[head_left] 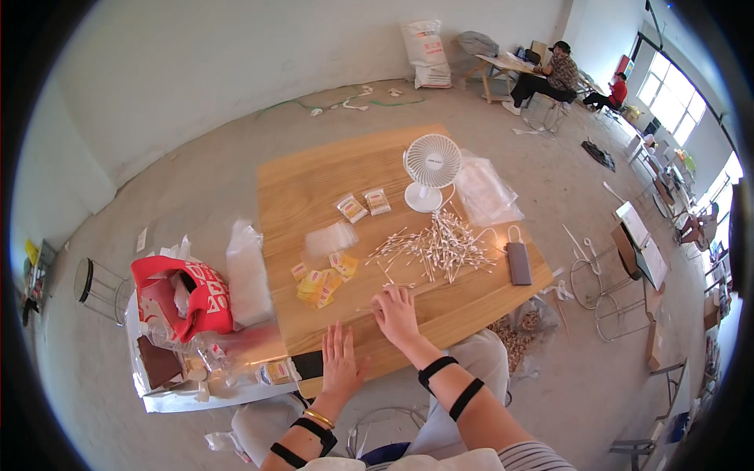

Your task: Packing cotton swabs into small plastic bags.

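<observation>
A loose heap of white cotton swabs (448,247) covers the middle right of the wooden table (369,165). My right hand (399,318) is at the heap's near side with its fingers bent down, closed on a cotton swab whose thin end shows by the thumb. A few swabs lie just beyond its fingertips. Lying over the table's near edge, my left hand (342,365) has its fingers stretched out and holds nothing. Beside it is a flat black pad (308,364). Yellow printed cards (320,284) and a stack of small clear bags (331,239) are farther off.
A white fan (432,166) stands behind the swabs, near two filled packets (364,204) and large clear bags (485,188). A grey power bank (518,262) lies at the right edge. Left stands a red bag (208,302) on a lower surface. People sit at far tables.
</observation>
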A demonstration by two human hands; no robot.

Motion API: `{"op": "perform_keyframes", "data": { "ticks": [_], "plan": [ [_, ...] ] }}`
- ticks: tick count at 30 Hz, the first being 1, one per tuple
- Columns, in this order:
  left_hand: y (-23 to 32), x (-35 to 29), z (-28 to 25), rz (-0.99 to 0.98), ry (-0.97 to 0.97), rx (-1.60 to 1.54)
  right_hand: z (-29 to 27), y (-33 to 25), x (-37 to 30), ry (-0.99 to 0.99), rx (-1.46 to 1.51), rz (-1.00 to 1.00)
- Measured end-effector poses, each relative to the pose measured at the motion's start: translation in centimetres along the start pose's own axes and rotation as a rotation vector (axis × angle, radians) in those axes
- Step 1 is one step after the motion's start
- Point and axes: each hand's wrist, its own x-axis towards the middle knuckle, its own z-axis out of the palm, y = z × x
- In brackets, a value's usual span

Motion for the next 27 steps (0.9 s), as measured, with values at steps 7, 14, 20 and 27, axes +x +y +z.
{"op": "perform_keyframes", "data": {
  "ticks": [7, 14, 20, 27],
  "plan": [
    [1.1, 3.9, 2.3, 0.000, -0.066, 0.157, -1.5, 3.2, 0.1, 0.155, 0.014, 0.045],
    [-0.2, 5.0, 3.4, 0.048, -0.063, 0.090, 0.9, 1.3, -0.4, 0.020, 0.345, -0.009],
    [0.7, 4.9, 3.0, 0.034, 0.004, 0.110, -1.4, 6.2, 5.2, 0.175, 0.083, 0.040],
    [0.5, 8.5, 1.6, 0.083, -0.043, 0.084, -2.2, 8.3, 9.0, 0.119, -0.131, -0.023]
  ]
}}
